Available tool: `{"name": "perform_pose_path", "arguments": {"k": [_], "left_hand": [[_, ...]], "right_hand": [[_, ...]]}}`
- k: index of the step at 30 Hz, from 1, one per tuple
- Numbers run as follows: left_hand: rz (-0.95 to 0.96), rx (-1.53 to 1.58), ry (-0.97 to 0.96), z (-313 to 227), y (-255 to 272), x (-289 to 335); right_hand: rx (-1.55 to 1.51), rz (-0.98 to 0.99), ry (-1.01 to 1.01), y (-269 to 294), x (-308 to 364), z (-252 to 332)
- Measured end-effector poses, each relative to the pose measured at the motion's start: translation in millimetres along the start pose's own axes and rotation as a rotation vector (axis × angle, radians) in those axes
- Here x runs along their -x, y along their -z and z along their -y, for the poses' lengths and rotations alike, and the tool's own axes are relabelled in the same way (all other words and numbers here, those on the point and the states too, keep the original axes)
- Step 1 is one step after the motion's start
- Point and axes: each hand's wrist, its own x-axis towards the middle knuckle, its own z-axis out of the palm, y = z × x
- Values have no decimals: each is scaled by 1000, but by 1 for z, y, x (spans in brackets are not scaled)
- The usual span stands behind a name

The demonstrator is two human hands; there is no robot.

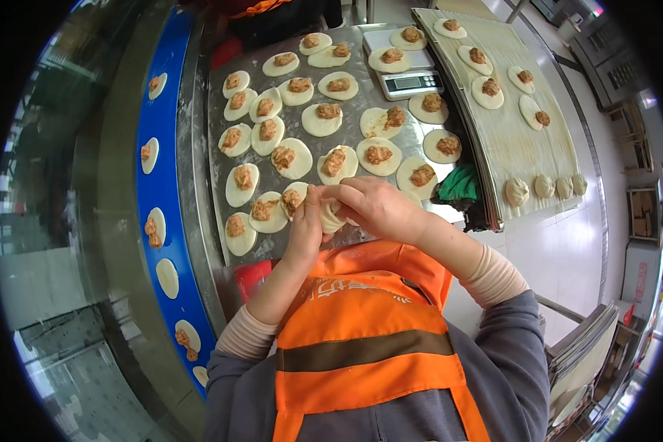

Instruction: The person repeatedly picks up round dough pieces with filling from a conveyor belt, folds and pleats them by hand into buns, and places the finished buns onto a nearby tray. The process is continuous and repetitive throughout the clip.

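Over the near edge of the steel table [292, 120], left of its near right corner, we have a gathered piece of dough [333, 218] between both hands. Our left hand [308, 230] grasps its left side, and our right hand [383, 210] closes on it from the right with bent fingers. If we pull the folds too hard, the soft skin could tear; if filling smears onto the rim, the pleats may not stick. A loose grip could drop it past the table edge onto our orange apron [361, 302]. Our left fingertips are also very near a filled round [292, 197], so a careless sideways move might smudge it. As for looks, the held dough is pale cream, smooth and matte, drawn into curved folds that show between our fingers; we cannot tell whether its top is sealed, because the right hand covers it.
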Motion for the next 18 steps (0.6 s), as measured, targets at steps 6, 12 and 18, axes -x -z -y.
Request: {"name": "perform_pose_path", "arguments": {"k": [6, 12, 18], "left_hand": [[-2, -53, -85, 14, 11, 6], [82, 53, -124, 26, 19, 12], [133, 158, 82, 31, 32, 8]], "right_hand": [[116, 99, 38, 7, 1, 3], [57, 95, 93, 2, 5, 0], [-54, 106, 26, -9, 3, 11]]}}
